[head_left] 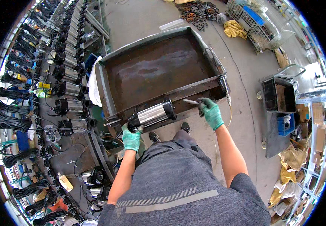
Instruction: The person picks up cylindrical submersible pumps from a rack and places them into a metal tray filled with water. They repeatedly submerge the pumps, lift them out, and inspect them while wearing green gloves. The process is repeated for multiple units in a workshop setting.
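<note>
Tank: wide rusty steel tank (pixel 106 81) holds shallow brown water.
Left hand (pixel 131 138): gripping steel cylindrical pump (pixel 152 114) on rim.
Right hand (pixel 210 111): pinching thin metal tool (pixel 190 101).

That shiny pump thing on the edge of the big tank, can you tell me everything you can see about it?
The pump is a cylinder with a shiny silver metal middle and black caps at both ends. It lies on its side across the near rim of the big rusty metal tank, tilted a little, with its right end higher. A thin dark rod or cable sticks out of its left end. The left hand, in a green glove, grips its lower left end. The right hand stays apart from it, holding a small metal tool.
</note>
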A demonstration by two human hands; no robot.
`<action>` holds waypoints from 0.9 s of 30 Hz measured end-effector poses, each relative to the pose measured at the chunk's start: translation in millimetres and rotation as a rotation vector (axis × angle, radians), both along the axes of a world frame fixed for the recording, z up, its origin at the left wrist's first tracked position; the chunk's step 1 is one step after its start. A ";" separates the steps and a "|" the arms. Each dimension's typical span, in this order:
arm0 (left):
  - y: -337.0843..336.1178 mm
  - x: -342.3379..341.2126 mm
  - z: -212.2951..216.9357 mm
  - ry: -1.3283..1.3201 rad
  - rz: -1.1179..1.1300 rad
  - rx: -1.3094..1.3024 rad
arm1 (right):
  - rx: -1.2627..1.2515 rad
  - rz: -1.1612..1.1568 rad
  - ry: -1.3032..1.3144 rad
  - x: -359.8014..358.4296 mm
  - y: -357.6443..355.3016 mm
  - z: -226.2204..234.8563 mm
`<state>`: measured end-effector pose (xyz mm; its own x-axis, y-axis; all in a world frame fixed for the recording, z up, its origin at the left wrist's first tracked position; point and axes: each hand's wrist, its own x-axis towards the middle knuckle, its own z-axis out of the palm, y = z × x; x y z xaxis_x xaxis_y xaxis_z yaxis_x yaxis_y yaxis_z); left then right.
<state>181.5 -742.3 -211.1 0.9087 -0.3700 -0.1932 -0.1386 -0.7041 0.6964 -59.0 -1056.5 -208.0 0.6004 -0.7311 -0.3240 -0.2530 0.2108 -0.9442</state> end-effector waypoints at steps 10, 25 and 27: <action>-8.1 5.3 9.2 0.078 0.011 -0.020 | 0.043 0.280 0.025 39.2 14.6 -18.8; -8.9 12.8 2.8 0.119 -0.044 -0.003 | -0.280 0.452 0.449 55.1 6.0 -18.1; -9.2 13.0 4.1 0.148 -0.046 0.017 | -0.538 0.473 0.574 57.1 8.7 -24.3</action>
<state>194.5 -751.5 -207.0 0.8522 -0.4058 -0.3302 -0.0675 -0.7112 0.6998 -1.9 -1047.7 -232.3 0.7273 -0.5889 -0.3526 -0.6618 -0.4655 -0.5877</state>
